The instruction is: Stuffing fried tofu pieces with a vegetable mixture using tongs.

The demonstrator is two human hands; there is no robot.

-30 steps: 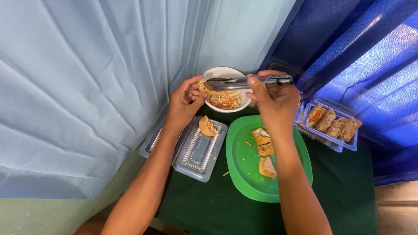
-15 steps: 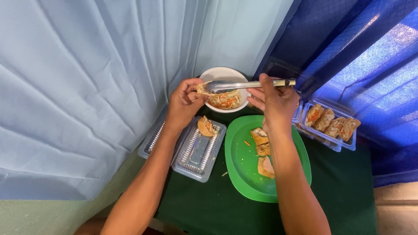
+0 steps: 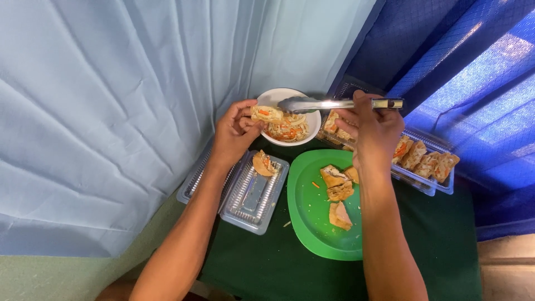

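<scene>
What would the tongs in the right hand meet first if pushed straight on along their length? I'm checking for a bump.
Likely the stuffed piece held by the left hand over the bowl; the tongs point leftward at it, though depth is unclear.

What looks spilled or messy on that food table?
Only small things: a carrot shred lies loose on the green plate, and a pale crumb sits on the dark green tablecloth beside the clear plastic container. Nothing else stands out.

Left hand (image 3: 234,134) holds stuffed tofu (image 3: 266,114); right hand (image 3: 370,131) holds tongs (image 3: 334,104)
</scene>
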